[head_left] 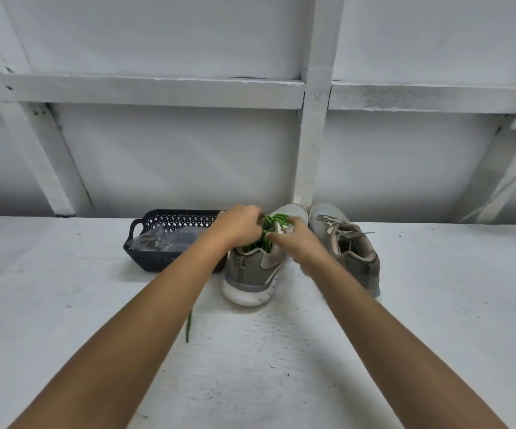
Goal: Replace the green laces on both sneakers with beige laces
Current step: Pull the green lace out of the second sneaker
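1. Where the view begins, two bare forearms reach forward over the white table (374, 351), closing in toward one spot; the hands meet over a sneaker.
2. A loose end of the green lace (188, 328) trails on the table beside the left forearm; it lies slack, clear of the shoe.
3. Left sneaker (250, 270): grey-brown with a white sole, heel toward the camera, toe pointing at the wall; it stands on the table, just right of the basket.
4. Left hand (238, 226): fingers curled, gripping a bunch of the green lace above the shoe's opening; loops of lace show between the two hands and down into the opening.
5. Right hand (297, 243): thumb and forefinger pinching the green lace at the pale upper edge of the shoe; whether the pinch takes the edge too, cannot tell.
6. Right sneaker (352, 258): same colours, beside the first and slightly apart; a beige lace (334, 227) runs through its eyelets, one end lying loose to the right.
7. Basket (145, 243): dark, pierced walls, handle at the left end; inside lies clear plastic wrapping (164, 238), contents too blurred to tell.
8. Wall (157, 156): white panels with white painted battens; it rises from the back edge of the table.
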Tool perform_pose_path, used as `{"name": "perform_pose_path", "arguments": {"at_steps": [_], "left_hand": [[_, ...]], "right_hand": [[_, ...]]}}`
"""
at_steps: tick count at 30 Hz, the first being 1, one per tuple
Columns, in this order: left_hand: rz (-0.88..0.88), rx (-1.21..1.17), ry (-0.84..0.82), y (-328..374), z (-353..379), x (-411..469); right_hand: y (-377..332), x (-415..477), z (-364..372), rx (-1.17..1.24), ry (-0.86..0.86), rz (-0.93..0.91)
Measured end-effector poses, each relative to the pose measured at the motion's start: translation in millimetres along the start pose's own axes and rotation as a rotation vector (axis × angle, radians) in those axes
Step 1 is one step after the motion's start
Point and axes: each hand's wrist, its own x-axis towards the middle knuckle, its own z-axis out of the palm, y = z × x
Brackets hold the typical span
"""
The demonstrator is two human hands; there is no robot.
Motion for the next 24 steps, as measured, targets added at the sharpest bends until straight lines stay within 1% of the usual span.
{"name": "perform_pose_path", "arguments": {"at_steps": [2,4,7,10,15,20,22,24], "left_hand": [[0.015,-0.009,0.003,-2.9,5.1,-0.9],[0.035,-0.056,0.022,-2.9,8.5,-2.0],[0.04,-0.117,0.054,-3.3,11.9,-1.8],[0.024,-0.211,0.077,-4.7,11.9,-3.8],[0.064,-0.362,0.076,-1.0,2.8,-29.8],[0.074,-0.519,0.041,2.3,4.8,-76.3],[0.108,-0.499,0.015,5.9,6.4,-95.4],[0.145,-0.402,0.007,10.6,7.4,-109.4]], "right_hand": [[12.6,3.9,20.1,0.038,0.002,0.09],[18.1,5.3,30.4,0.132,0.037,0.14],[16.7,5.5,32.9,0.164,0.099,0.14],[14.5,-4.0,25.5,0.196,0.115,0.124],[15.6,-34.4,1.3,0.205,0.06,0.08],[27.9,-72.5,-13.9,0.171,-0.006,0.041],[31.9,-88.7,-15.9,0.174,-0.027,0.033],[35.7,-103.1,-15.6,0.172,-0.047,0.031]]}}
